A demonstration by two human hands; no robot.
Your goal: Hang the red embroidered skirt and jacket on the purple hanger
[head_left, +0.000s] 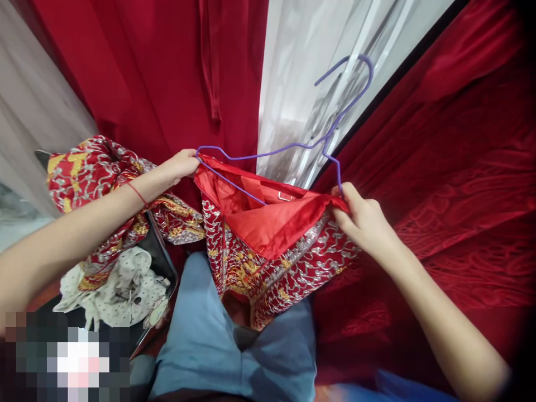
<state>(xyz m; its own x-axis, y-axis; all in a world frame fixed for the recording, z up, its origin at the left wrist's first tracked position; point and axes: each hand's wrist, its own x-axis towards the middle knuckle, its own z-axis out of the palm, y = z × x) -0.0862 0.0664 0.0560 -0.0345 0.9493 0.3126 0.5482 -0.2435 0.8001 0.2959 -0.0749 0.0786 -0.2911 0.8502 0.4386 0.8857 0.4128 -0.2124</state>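
Observation:
A red garment (268, 251) with gold and silver embroidery and a plain red lining hangs between my two hands over my lap. A purple wire hanger (293, 146) sits in its open waistband, hook pointing up to the right. My left hand (181, 165) pinches the left end of the waistband together with the hanger's left corner. My right hand (363, 219) is closed on the right end of the waistband, by the hanger's right arm.
A second red embroidered garment (90, 173) and a white patterned cloth (119, 290) lie heaped on a dark chair at the left. Red curtains (159, 72) hang behind, red patterned fabric (460, 184) fills the right, and a clear plastic cover (301, 84) hangs in the middle. My blue-jeaned legs (209, 346) are below.

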